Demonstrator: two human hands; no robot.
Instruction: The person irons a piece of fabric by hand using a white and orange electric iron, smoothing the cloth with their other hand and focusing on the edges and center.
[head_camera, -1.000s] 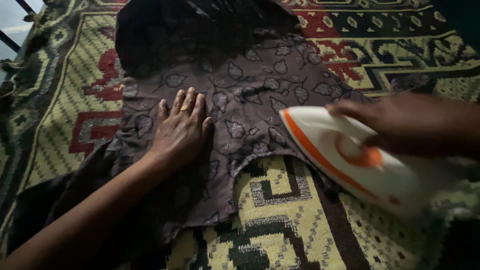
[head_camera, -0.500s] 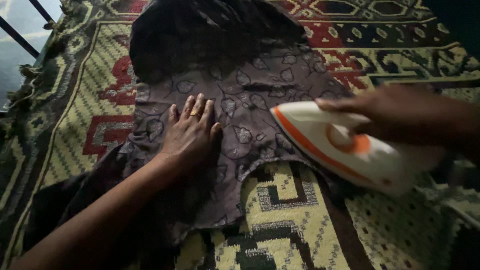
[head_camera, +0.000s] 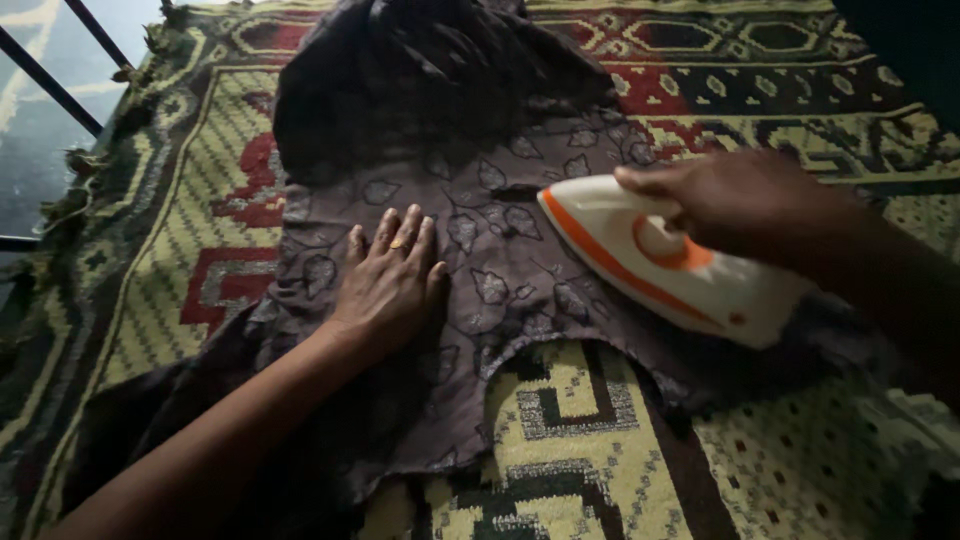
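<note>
Two hands work a dark leaf-print garment (head_camera: 520, 270) spread mid-rug (head_camera: 780, 470): the left hand (head_camera: 390, 285) lies flat and unclenched on the cloth, and the right hand (head_camera: 745, 205) grips a white-and-orange iron (head_camera: 660, 265) resting on the fabric toward the rug's right edge.

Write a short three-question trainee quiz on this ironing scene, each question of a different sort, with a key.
1. True or false: the left hand lies flat, fingers spread, on the dark leaf-patterned cloth.
2. Which does the right hand grip? A) a white and orange iron B) a spray bottle C) a hanger
3. Fill in: the cloth is spread over a patterned ____ of yellow, red and dark colours.

Key
1. True.
2. A, the iron, its tip pointing toward the upper left.
3. Rug.
</note>
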